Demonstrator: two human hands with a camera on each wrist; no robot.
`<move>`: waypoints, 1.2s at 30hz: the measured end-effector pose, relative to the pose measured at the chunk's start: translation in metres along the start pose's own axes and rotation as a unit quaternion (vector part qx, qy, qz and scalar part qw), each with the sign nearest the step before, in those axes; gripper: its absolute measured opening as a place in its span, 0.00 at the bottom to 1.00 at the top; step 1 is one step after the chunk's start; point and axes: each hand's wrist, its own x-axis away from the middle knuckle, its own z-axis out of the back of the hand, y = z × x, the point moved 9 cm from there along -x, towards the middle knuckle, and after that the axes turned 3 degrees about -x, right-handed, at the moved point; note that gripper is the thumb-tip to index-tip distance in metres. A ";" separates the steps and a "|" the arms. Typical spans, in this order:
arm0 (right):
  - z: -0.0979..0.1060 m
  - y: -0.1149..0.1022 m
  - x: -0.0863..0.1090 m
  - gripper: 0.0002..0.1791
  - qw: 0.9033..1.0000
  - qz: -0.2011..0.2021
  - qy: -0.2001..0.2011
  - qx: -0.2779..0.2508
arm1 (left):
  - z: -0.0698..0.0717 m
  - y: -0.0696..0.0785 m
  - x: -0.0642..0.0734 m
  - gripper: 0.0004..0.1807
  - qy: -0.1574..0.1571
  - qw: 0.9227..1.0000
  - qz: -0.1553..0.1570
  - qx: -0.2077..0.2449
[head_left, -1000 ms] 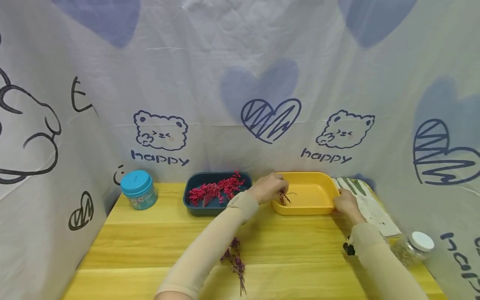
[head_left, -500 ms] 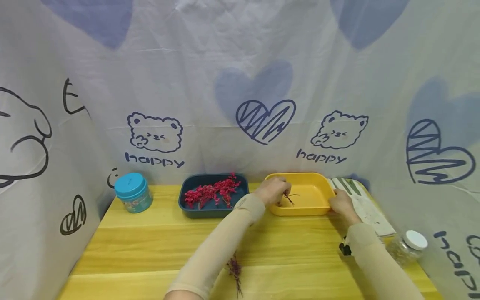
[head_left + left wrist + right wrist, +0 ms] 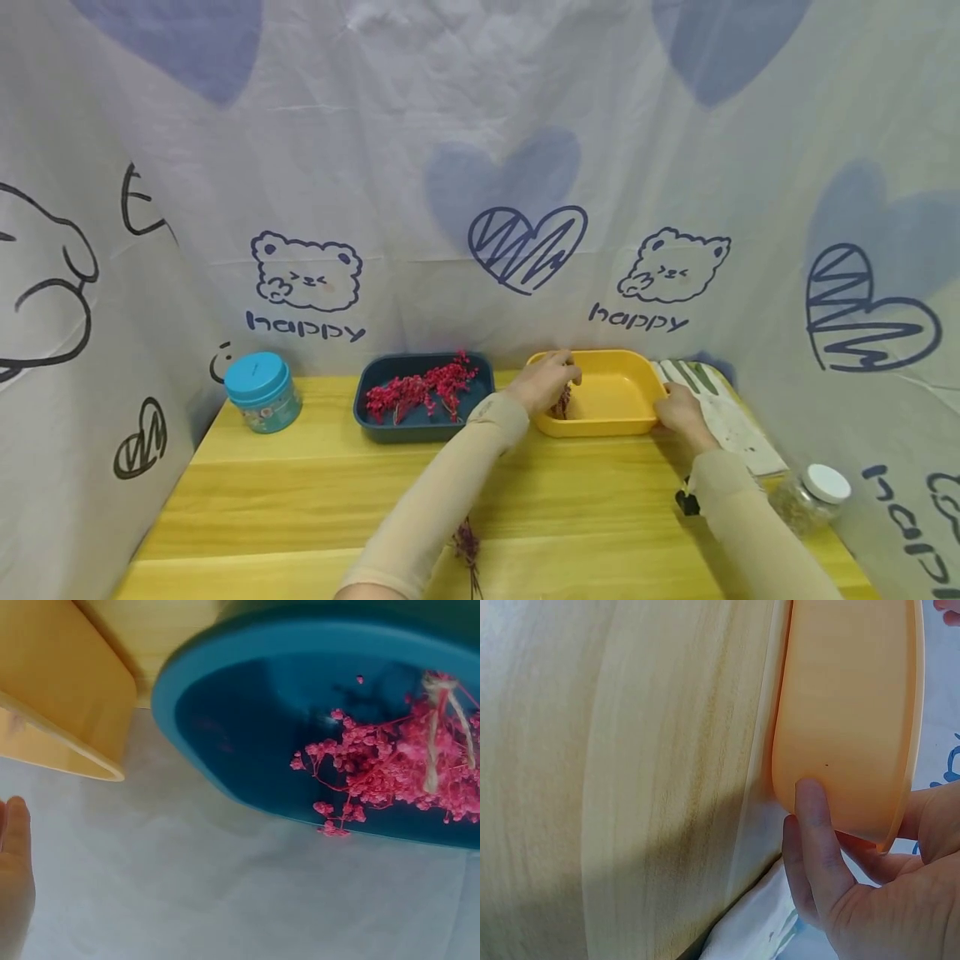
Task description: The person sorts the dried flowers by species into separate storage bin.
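Observation:
My left hand (image 3: 542, 383) is over the left end of the yellow tray (image 3: 615, 429), its fingers reaching inside. Below them a small dark-red bundle of dried flowers (image 3: 561, 405) lies against the tray's left side, partly hidden by the hand. In the left wrist view only a straight finger (image 3: 16, 832) shows at the left edge, apart from the tray. My right hand (image 3: 681, 410) grips the tray's right end; the right wrist view has fingers (image 3: 816, 817) along the outer wall and the thumb behind the rim.
A dark blue tray (image 3: 375, 427) holds pink dried flowers (image 3: 401, 396). A purple dried bunch (image 3: 467, 546) lies by my left forearm. A blue-lidded jar (image 3: 262, 392) stands left. A white-lidded jar (image 3: 813, 500), patterned cloth (image 3: 738, 429) and small black object (image 3: 686, 502) are right.
The dried flower bundle, held in my left hand before with stems pointing right, now lies lower in the yellow tray as the fingers loosen. My right hand keeps its hold on the rim.

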 end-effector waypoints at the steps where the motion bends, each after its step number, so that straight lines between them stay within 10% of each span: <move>1: -0.001 0.000 0.000 0.29 1.000 -0.001 -0.002 0.000 | 0.001 -0.002 0.001 0.14 0.006 1.000 0.000 0.009; 16: -0.003 -0.005 0.001 0.29 1.000 0.000 -0.010 0.010 | 0.029 -0.019 0.043 0.23 0.050 0.992 -0.062 -0.093; 36: -0.002 -0.003 0.003 0.30 0.999 0.008 -0.016 0.043 | 0.047 -0.031 0.152 0.29 0.023 0.990 -0.109 -0.092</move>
